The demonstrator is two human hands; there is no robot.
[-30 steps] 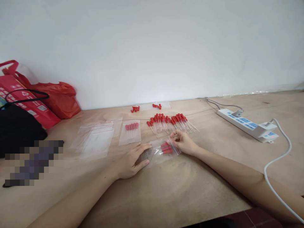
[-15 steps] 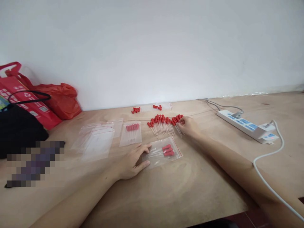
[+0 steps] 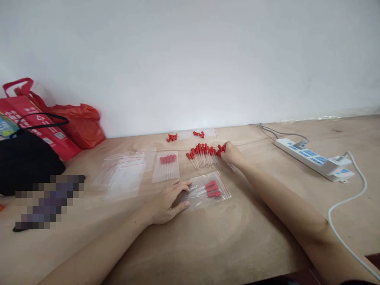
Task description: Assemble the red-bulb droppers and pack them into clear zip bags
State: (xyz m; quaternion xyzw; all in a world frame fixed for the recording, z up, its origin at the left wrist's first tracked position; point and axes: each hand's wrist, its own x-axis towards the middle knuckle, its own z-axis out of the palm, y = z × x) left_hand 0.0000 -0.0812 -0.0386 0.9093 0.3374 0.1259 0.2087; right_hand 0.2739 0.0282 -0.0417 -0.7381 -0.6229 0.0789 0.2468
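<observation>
My left hand (image 3: 168, 202) rests on the table with thumb and fingers apart, its fingertips touching the left end of a clear zip bag (image 3: 196, 202). Inside that bag lie several droppers with red rubber bulbs (image 3: 212, 187) pointing right. Farther back, a row of loose glass droppers (image 3: 203, 152) lies fanned out, bulbs toward the wall. At the right end of this row my right hand (image 3: 232, 153) is closed on a dropper; its fingertips are partly hidden. Left of the row lies another clear bag (image 3: 156, 174) holding several droppers side by side.
Flat clear zip bags (image 3: 126, 180) lie overlapping at left. Loose red bulbs (image 3: 171, 137) and a bag (image 3: 184, 135) lie by the wall. A white power strip (image 3: 311, 158) with a cable (image 3: 346, 201) is at right. Red bags (image 3: 86, 126) and a black bag (image 3: 28, 160) stand left.
My right hand has shifted slightly and turned over the droppers at the row's right end. My left hand stays at the bag. The whole view has moved a little.
</observation>
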